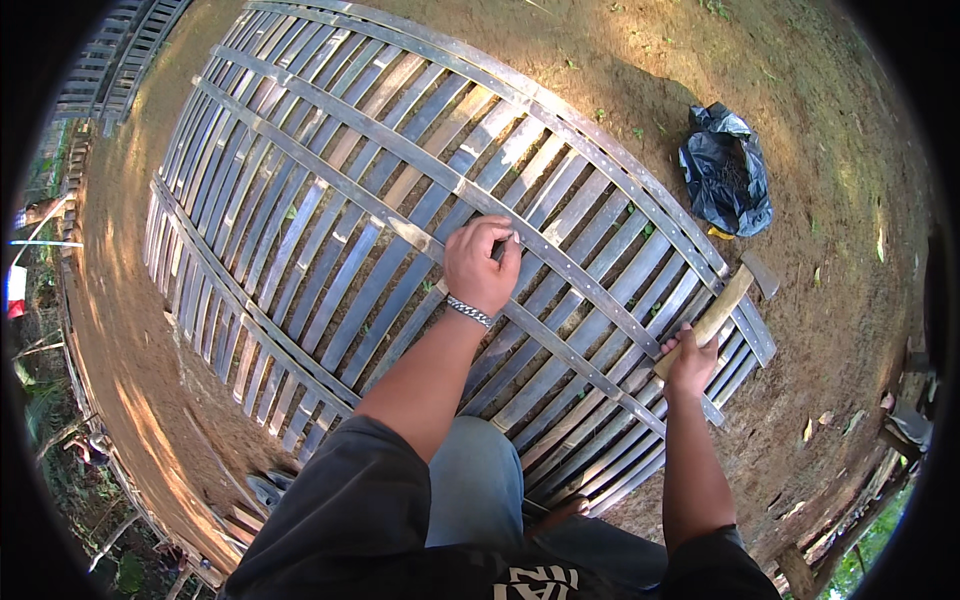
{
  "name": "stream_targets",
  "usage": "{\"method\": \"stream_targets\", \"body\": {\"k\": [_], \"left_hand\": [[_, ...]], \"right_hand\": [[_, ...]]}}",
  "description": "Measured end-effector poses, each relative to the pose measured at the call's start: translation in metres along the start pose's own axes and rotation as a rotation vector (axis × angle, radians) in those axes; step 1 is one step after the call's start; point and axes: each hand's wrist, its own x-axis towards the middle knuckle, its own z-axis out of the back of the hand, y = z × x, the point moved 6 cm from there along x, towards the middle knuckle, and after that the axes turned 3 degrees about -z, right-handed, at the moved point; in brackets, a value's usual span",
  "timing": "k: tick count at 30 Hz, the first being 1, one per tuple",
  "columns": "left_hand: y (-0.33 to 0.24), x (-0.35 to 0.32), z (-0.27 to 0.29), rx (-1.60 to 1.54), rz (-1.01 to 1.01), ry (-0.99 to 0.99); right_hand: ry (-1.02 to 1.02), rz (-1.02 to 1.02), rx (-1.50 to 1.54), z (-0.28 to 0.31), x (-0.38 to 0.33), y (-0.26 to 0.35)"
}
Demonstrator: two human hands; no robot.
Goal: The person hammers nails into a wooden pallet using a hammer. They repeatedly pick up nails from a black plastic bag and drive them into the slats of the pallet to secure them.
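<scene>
Below me lies a large slatted panel (385,215), made of long greyish strips with narrow cross strips fastened over them. My left hand (482,262), wearing a chain bracelet, rests on one cross strip (570,268) near the middle. Its thumb and forefinger are pinched together at the strip; what they hold is too small to make out. Toward the panel's right end, my right hand (690,362) is wrapped round the wooden handle of a hatchet (722,308). The hatchet's dark metal head points away from me, above the panel's right edge.
A crumpled black plastic bag (726,172) stands open on the bare earth beyond the panel, with dark contents. Another slatted panel (120,55) is at the far left. A pair of shoes (268,487) lies at the lower left. My knee (470,480) is over the near edge.
</scene>
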Motion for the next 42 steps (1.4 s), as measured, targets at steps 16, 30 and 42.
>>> {"method": "stream_targets", "body": {"k": [16, 30, 42], "left_hand": [[-0.005, 0.003, 0.0, 0.068, 0.003, 0.03], [-0.006, 0.008, -0.003, 0.149, 0.044, 0.127], [-0.006, 0.01, -0.005, 0.134, 0.091, 0.157]], "right_hand": [[0.002, 0.026, -0.027, -0.009, -0.006, 0.01], [-0.016, 0.082, -0.057, -0.005, -0.008, 0.005], [0.513, 0.297, -0.425, -0.098, -0.121, 0.008]]}}
